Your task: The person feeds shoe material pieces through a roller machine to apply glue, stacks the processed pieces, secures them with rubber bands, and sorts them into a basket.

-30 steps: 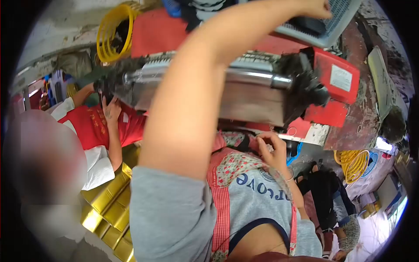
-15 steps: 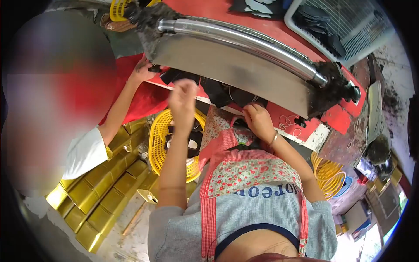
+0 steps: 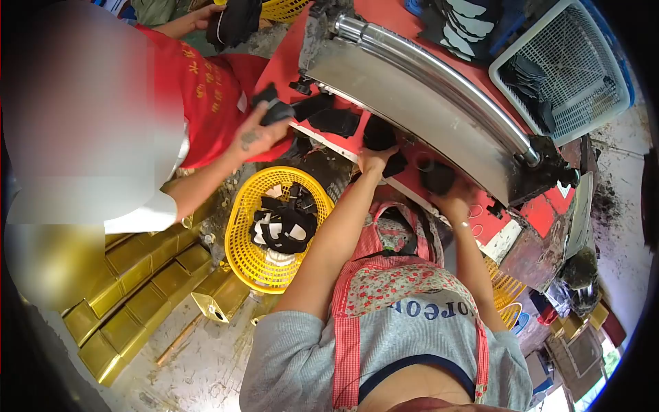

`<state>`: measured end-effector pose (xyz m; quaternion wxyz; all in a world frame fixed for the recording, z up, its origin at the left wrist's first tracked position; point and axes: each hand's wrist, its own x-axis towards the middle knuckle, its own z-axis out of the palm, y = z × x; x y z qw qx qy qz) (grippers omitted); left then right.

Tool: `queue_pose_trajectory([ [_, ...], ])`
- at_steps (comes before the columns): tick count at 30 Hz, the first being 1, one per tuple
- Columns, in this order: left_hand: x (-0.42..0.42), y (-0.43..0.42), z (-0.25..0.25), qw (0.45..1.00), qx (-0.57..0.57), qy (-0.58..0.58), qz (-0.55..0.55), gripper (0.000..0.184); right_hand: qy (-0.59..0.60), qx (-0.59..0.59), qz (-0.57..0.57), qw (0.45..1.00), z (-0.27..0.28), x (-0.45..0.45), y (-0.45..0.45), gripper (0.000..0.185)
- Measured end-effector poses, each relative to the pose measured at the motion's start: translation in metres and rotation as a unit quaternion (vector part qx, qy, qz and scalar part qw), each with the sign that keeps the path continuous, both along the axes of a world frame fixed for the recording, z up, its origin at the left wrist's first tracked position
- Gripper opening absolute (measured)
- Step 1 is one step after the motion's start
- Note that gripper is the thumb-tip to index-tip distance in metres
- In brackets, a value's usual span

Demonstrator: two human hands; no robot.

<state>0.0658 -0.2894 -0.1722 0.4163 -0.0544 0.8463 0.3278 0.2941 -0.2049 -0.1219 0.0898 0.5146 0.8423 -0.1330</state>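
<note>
Under the front of the metal press beam, my left hand (image 3: 377, 161) is at the edge of the red work surface, its fingers closed at a black piece (image 3: 378, 132). To its right my right hand (image 3: 454, 200), somewhat blurred, holds another black piece (image 3: 437, 178) at its fingertips. More flat black pieces (image 3: 335, 121) lie on the red surface to the left of my hands. White loops (image 3: 475, 211) lie just right of my right hand.
The metal beam (image 3: 419, 103) spans above both hands. At left, a co-worker's hand (image 3: 257, 134) holds black material. A yellow basket (image 3: 237, 230) of black and white scraps stands below. A pale basket (image 3: 583, 127) sits upper right, near gold-coloured boxes' opposite side.
My left arm has come back from the upper-right basket, and my left hand is now at the red surface. My right hand has shifted right. The co-worker's hands have moved and the view has shifted.
</note>
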Motion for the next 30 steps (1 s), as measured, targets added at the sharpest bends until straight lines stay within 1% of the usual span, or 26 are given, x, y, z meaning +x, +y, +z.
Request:
queue_pose_trajectory([
  [2, 0.009, -0.002, -0.023, 0.994, 0.105, 0.023, 0.03, 0.083, -0.042, -0.021, -0.046, 0.998, 0.022, 0.025, 0.01, 0.086],
  [3, 0.009, -0.004, -0.031, 0.986, 0.157, 0.036, 0.046, 0.078, 0.004, -0.047, -0.084, 0.995, 0.027, 0.039, 0.013, 0.083],
  [4, 0.006, -0.011, -0.004, 0.98, 0.19, 0.026, 0.044, 0.07, 0.056, -0.037, -0.081, 0.994, -0.015, 0.078, 0.021, 0.087],
  [5, -0.002, -0.023, 0.017, 0.981, 0.189, 0.017, -0.036, 0.069, 0.015, -0.017, -0.092, 0.996, -0.008, 0.078, 0.014, 0.084],
  [7, -0.028, -0.046, 0.044, 0.963, 0.184, 0.003, -0.198, 0.068, -0.062, 0.026, -0.116, 0.991, 0.021, 0.06, 0.004, 0.078],
  [10, -0.047, -0.089, 0.057, 0.927, 0.266, 0.049, -0.26, 0.066, -0.078, 0.088, -0.041, 0.992, 0.057, 0.005, -0.039, 0.057],
  [11, -0.053, -0.101, 0.066, 0.926, 0.276, 0.022, -0.256, 0.066, 0.126, 0.124, 0.041, 0.983, 0.054, -0.023, -0.052, 0.036],
  [12, -0.058, -0.113, 0.062, 0.923, 0.282, 0.014, -0.261, 0.067, 0.243, 0.08, 0.164, 0.953, 0.066, -0.062, -0.058, 0.028],
  [13, -0.063, -0.125, 0.056, 0.919, 0.287, 0.006, -0.268, 0.067, 0.31, 0.02, 0.175, 0.934, 0.067, -0.102, -0.065, 0.029],
  [14, -0.068, -0.135, 0.054, 0.916, 0.284, -0.011, -0.283, 0.077, 0.332, -0.01, 0.238, 0.913, 0.061, -0.141, -0.062, 0.035],
  [15, -0.073, -0.144, 0.054, 0.911, 0.279, -0.01, -0.304, 0.077, 0.336, -0.009, 0.296, 0.894, 0.042, -0.174, -0.057, 0.043],
  [16, -0.076, -0.151, 0.055, 0.906, 0.274, -0.009, -0.324, 0.076, 0.319, -0.012, 0.317, 0.893, 0.033, -0.205, -0.053, 0.048],
  [17, -0.077, -0.158, 0.057, 0.912, 0.241, -0.019, -0.332, 0.076, 0.302, -0.014, 0.337, 0.892, 0.028, -0.227, -0.05, 0.052],
  [19, -0.08, -0.171, 0.061, 0.919, 0.175, -0.038, -0.351, 0.074, 0.277, 0.013, 0.34, 0.899, 0.045, -0.242, -0.046, 0.056],
  [20, -0.08, -0.174, 0.065, 0.923, 0.171, -0.044, -0.341, 0.074, 0.263, 0.027, 0.341, 0.902, 0.05, -0.247, -0.04, 0.058],
  [21, -0.078, -0.18, 0.058, 0.927, 0.174, -0.042, -0.329, 0.072, 0.303, -0.062, 0.307, 0.9, 0.033, -0.247, -0.033, 0.058],
  [22, -0.075, -0.186, 0.051, 0.931, 0.178, -0.041, -0.317, 0.071, 0.339, -0.15, 0.27, 0.889, 0.004, -0.242, -0.024, 0.058],
  [23, -0.073, -0.189, 0.05, 0.934, 0.181, -0.039, -0.305, 0.07, 0.373, -0.235, 0.228, 0.868, 0.006, -0.242, -0.017, 0.059],
  [24, -0.072, -0.19, 0.05, 0.936, 0.185, -0.044, -0.296, 0.069, 0.354, -0.311, 0.161, 0.867, 0.008, -0.238, -0.009, 0.047],
  [27, -0.074, -0.179, 0.06, 0.917, 0.189, -0.023, -0.351, 0.067, 0.326, -0.266, 0.101, 0.902, 0.019, -0.208, -0.025, 0.035],
  [28, -0.076, -0.177, 0.055, 0.897, 0.207, -0.003, -0.391, 0.067, 0.376, -0.18, 0.113, 0.902, -0.005, -0.19, -0.031, 0.026],
  [29, -0.078, -0.174, 0.048, 0.875, 0.227, 0.019, -0.428, 0.067, 0.366, -0.225, 0.057, 0.901, -0.001, -0.174, -0.033, 0.026],
  [30, -0.076, -0.172, 0.041, 0.871, 0.261, 0.016, -0.415, 0.067, 0.356, -0.269, 0.0, 0.895, 0.007, -0.154, -0.038, 0.027],
])
